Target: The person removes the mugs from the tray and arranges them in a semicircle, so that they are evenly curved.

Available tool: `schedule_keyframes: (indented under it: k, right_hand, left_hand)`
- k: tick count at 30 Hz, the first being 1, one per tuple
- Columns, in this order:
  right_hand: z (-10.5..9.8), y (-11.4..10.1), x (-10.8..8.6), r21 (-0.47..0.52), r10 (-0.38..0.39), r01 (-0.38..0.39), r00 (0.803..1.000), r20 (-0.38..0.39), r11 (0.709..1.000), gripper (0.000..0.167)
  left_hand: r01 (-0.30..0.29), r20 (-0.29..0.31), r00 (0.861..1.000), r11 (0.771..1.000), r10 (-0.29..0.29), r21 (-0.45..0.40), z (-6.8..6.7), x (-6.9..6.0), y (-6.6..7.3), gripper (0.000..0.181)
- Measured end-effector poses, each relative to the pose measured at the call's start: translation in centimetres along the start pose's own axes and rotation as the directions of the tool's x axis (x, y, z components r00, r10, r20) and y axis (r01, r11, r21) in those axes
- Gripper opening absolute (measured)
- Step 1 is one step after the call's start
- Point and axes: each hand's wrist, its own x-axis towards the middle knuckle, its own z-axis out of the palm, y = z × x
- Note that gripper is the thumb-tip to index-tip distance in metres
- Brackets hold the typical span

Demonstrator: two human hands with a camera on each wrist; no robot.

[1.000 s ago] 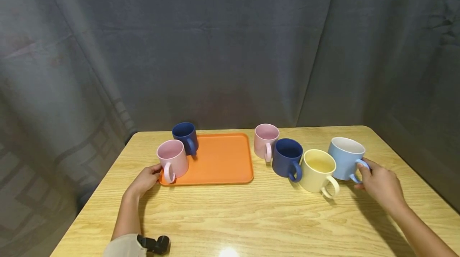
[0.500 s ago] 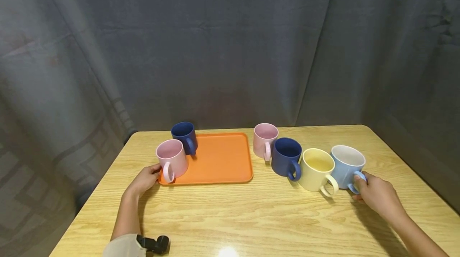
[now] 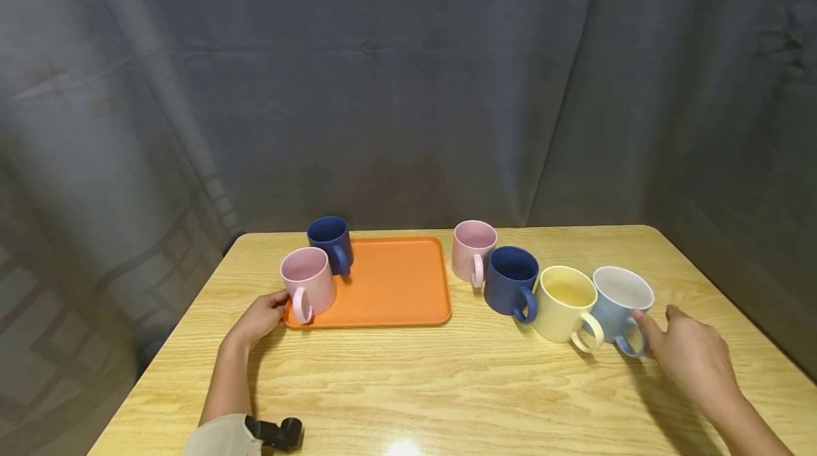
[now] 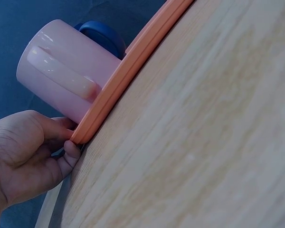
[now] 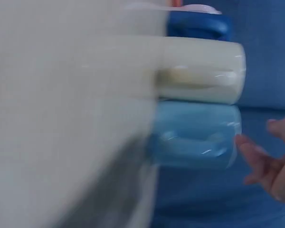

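At the near left corner of the orange tray (image 3: 389,282), my left hand (image 3: 258,318) pinches the rim between thumb and fingers, as the left wrist view shows. A pink mug (image 3: 309,279) and a dark blue mug (image 3: 330,240) stand on the tray's left side. The light blue mug (image 3: 620,296), white inside, stands upright on the table at the right, its handle toward me. My right hand (image 3: 692,353) is beside that handle with thumb and fingers spread apart, gripping nothing. In the blurred right wrist view its fingers are at the light blue mug's rim.
A second pink mug (image 3: 474,250), a second dark blue mug (image 3: 510,279) and a yellow mug (image 3: 564,303) run in a slanting row between tray and light blue mug, close together. A grey curtain (image 3: 396,87) hangs behind the wooden table (image 3: 415,378).
The light blue mug has come down and nearer to me, beside the yellow mug. My right hand has let go of its handle and spread its fingers. My left hand stays at the tray.
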Motion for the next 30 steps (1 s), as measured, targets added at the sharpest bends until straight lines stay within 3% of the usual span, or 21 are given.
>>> schedule_keyframes:
  k: [2, 4, 7, 9, 12, 14, 18, 21, 23, 25, 30]
  right_hand:
    - [-0.8, -1.1, 0.2, 0.017, -0.020, 0.023, 0.983, -0.184, 1.000, 0.052]
    - [-1.4, -2.6, 0.6, 0.068, -0.039, 0.066, 0.941, -0.335, 0.996, 0.048]
    - [-1.9, -5.6, 1.2, 0.183, -0.067, 0.166, 0.890, -0.451, 0.969, 0.053]
    - [-1.8, -8.1, 1.5, 0.273, -0.070, 0.222, 0.878, -0.473, 0.936, 0.060]
    - [-0.1, -12.2, 2.1, 0.373, -0.116, 0.312, 0.879, -0.463, 0.874, 0.064]
    - [1.8, -15.2, 2.4, 0.388, -0.171, 0.356, 0.884, -0.436, 0.850, 0.065]
    - [7.2, -21.4, 2.2, 0.426, -0.300, 0.412, 0.903, -0.306, 0.806, 0.067]
    - [10.9, -25.9, 1.2, 0.471, -0.356, 0.403, 0.915, -0.190, 0.785, 0.076]
    - [12.7, -28.7, 0.6, 0.490, -0.365, 0.382, 0.921, -0.134, 0.784, 0.082]
    - [14.2, -31.4, 0.0, 0.489, -0.348, 0.347, 0.933, -0.092, 0.800, 0.087]
    - [17.1, -36.7, -0.2, 0.379, -0.275, 0.278, 0.959, -0.061, 0.883, 0.096]
  left_hand:
    - [0.003, -0.002, 1.000, 1.000, -0.003, 0.000, 0.0, 0.0, 0.1, 0.041]
    - [0.002, -0.004, 1.000, 1.000, -0.002, 0.003, 0.1, 0.0, 0.2, 0.041]
    - [-0.003, -0.004, 1.000, 1.000, 0.003, 0.007, 0.1, 0.0, 0.2, 0.041]
    - [-0.006, -0.002, 1.000, 1.000, 0.006, 0.016, 0.0, 0.1, 0.1, 0.041]
    - [-0.005, -0.004, 1.000, 1.000, 0.005, 0.015, 0.0, 0.1, 0.1, 0.041]
    - [-0.006, -0.014, 1.000, 1.000, 0.006, 0.015, -0.1, 0.1, 0.1, 0.041]
    - [-0.006, -0.035, 0.999, 0.999, 0.008, 0.040, 0.1, 0.0, 0.0, 0.041]
    - [-0.006, -0.037, 0.999, 0.998, 0.009, 0.069, 0.3, 0.0, 0.0, 0.041]
    - [-0.005, -0.034, 0.999, 0.997, 0.008, 0.077, 0.4, -0.1, 0.1, 0.041]
    - [-0.001, -0.036, 0.999, 0.997, 0.003, 0.074, 0.5, -0.1, 0.2, 0.041]
    - [-0.025, -0.044, 0.999, 0.997, 0.028, 0.075, 0.5, 0.0, 0.2, 0.040]
